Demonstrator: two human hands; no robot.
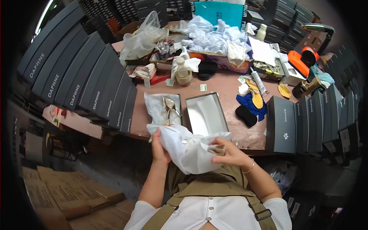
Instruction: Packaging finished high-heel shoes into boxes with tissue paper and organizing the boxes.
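White tissue paper (188, 151) hangs bunched between my hands, just off the table's front edge. My left hand (159, 148) grips its left side, thumb up, the other fingers partly hidden. At its right side my right hand (230, 154) is closed on a gold-beige shoe (218, 150), mostly covered by the paper. Just beyond, a gold strappy shoe (168, 105) lies on paper inside a grey shoebox (180, 100). To its right, the other half of a shoebox (207, 111), white inside, sits on the table.
Dark shoeboxes (80, 76) stand in a row at left, more boxes (281, 122) at right. Farther back are a glue bottle (183, 73), a carton of crumpled paper (218, 42) and an orange tool (301, 61). Blue cloth (255, 105) and a black pad (245, 115) lie at right.
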